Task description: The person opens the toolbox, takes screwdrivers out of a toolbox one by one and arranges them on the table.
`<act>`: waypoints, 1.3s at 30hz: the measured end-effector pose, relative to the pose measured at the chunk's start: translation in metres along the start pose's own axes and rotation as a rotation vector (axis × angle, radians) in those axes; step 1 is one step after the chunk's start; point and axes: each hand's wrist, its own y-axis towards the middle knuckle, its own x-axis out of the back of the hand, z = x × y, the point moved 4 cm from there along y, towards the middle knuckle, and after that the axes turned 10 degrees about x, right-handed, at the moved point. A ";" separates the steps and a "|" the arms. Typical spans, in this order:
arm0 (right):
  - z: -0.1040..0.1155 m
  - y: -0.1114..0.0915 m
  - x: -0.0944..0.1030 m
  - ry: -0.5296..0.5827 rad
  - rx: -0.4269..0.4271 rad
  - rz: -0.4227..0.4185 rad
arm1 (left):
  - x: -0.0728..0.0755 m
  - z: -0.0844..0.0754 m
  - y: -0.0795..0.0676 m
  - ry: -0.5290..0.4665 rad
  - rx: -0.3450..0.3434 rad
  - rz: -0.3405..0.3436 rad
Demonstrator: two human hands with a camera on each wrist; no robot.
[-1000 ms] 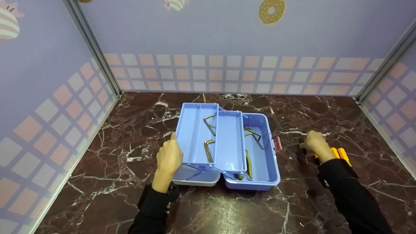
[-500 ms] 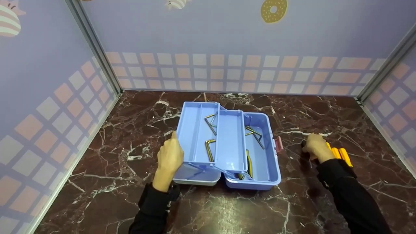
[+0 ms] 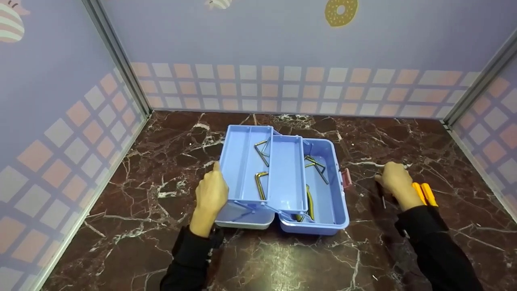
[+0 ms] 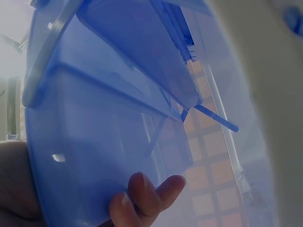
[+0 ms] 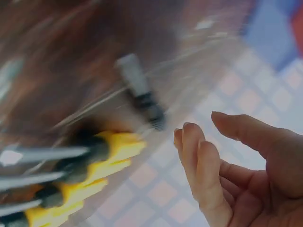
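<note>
A glossy dark-red-brown tabletop (image 3: 303, 262) with white marble veining fills the lower frame, with lilac wall panels (image 3: 258, 36) printed with pink and white squares behind and at both sides. At the center stands your open toolbox (image 3: 343, 212), smooth light-blue plastic with rounded corners and a pink latch (image 3: 346, 179) on its right edge. Its stepped trays (image 3: 284, 173) fan leftward; L-shaped metal bars (image 3: 259, 189) lie in the leftmost one, more in the base, beside a yellow-and-black tool (image 3: 310, 206) partly hidden. Your left hand (image 3: 211, 192) grips the box's left edge, fingers curled around the plastic. At right, your right hand (image 3: 398, 178) has its thumb spread from half-bent fingers, nothing visible between them, near a blurred black-and-gray tool (image 5: 142, 94) and yellow-handled screwdrivers (image 3: 429, 195). Bare veined stone separates that hand from the latch, and more runs along the near edge.
</note>
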 end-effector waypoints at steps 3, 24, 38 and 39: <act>0.015 -0.008 0.001 0.125 0.075 -0.024 | 0.000 -0.001 0.000 -0.004 -0.006 -0.003; 0.063 -0.038 -0.037 0.476 0.251 0.067 | -0.001 -0.003 0.002 -0.004 -0.008 0.002; 0.074 -0.041 -0.047 0.671 0.358 0.154 | 0.002 0.000 0.000 -0.015 -0.038 0.005; 0.074 -0.041 -0.047 0.669 0.362 0.154 | 0.003 0.000 0.000 -0.022 -0.037 0.008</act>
